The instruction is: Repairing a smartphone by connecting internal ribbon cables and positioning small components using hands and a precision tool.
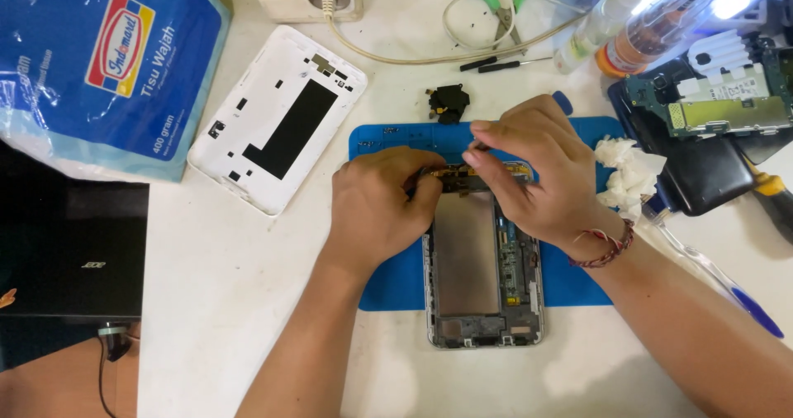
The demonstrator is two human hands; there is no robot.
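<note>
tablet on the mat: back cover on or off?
Off. The tablet shows bare internals, and the white back cover lies apart, inner side up.

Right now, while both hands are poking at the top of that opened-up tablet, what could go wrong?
1. The left hand and right hand pinch a small part at the top edge of the opened tablet; a hard pull might tear it.
2. The tablet's lower end hangs past the blue mat, so it could slide.
3. The little black part lies loose above the mat and might get knocked away.
</note>
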